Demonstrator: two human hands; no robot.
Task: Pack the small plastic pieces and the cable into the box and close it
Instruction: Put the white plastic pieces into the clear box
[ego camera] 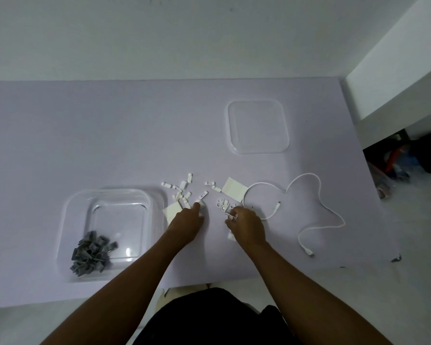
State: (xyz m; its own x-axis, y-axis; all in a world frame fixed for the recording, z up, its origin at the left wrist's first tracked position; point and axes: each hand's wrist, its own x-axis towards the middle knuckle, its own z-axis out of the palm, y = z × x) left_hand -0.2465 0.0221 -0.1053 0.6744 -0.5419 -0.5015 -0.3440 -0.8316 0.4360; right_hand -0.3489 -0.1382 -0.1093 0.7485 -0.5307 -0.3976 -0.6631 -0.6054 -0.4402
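Lid (pixel 258 127) far side; cable (pixel 316 207) rt of white pcs (pixel 184 189).

pieces (pixel 184 189): white | cable (pixel 316 192): white | box (pixel 110 232): clear | clips (pixel 91 256): grey

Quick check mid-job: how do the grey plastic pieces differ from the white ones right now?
The grey pieces are heaped together inside the clear box, at its near left corner; the white pieces lie scattered loose on the table, outside the box. Neither hand touches the grey pieces, while the left hand and right hand are both gathering white ones. Both sets are small plastic parts.
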